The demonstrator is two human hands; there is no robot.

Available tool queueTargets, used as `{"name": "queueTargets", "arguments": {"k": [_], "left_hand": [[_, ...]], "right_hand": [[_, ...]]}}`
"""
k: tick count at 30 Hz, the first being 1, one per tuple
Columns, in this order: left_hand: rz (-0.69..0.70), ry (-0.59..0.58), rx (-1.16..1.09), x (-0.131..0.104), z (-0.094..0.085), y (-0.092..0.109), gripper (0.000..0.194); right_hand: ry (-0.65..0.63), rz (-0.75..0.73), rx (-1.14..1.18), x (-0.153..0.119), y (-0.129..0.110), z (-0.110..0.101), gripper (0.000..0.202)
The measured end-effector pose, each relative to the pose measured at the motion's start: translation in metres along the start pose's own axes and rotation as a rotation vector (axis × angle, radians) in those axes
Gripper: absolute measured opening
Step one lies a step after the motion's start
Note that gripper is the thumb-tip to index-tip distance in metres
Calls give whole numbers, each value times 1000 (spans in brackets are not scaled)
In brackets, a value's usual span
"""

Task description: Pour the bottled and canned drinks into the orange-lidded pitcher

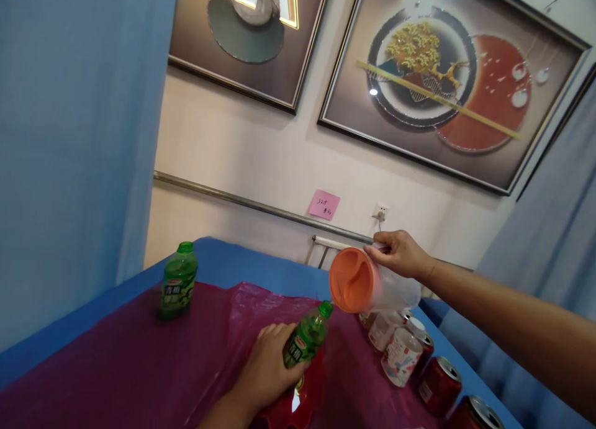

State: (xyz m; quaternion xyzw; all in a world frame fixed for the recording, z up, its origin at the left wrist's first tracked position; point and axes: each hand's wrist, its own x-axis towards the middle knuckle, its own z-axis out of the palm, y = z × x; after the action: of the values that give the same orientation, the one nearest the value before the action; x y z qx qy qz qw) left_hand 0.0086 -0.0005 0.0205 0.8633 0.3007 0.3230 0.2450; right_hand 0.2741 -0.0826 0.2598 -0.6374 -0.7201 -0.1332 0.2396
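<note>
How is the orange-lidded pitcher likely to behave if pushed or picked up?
The pitcher is probably manageable in weight, since the right hand alone holds it up; its contents are unclear. Its translucent body looks like fairly stiff plastic, without visible dents. Laid sideways, that rounded shape might roll.

Open lane: left side of purple sheet (116, 361), between standing green bottle (177, 283) at far left and left hand (267, 367); only sheet wrinkles there. Middle blocked: left hand around held green bottle (305, 341), red dish (295, 404) just below. Bottle mouth and tilted pitcher's (395, 290) orange lid (351, 280) nearly meet, no usable gap. Right side blocked low by bottles (401, 357) and cans (440, 385) in a tight row, above by right hand (403, 255) and forearm. Far end: wall rail (251, 202).
</note>
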Motion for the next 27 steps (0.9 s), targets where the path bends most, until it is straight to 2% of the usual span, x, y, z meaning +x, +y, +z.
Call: {"name": "queueTargets", "arguments": {"k": [4, 11, 27], "left_hand": [[-3, -3, -1, 0, 1, -1, 44], [1, 4, 1, 0, 1, -1, 39], [9, 1, 3, 0, 2, -2, 42]], "right_hand": [[9, -14, 2, 1, -1, -1, 46], [9, -7, 18, 0, 0, 0, 46], [14, -6, 13, -2, 0, -3, 46]]}}
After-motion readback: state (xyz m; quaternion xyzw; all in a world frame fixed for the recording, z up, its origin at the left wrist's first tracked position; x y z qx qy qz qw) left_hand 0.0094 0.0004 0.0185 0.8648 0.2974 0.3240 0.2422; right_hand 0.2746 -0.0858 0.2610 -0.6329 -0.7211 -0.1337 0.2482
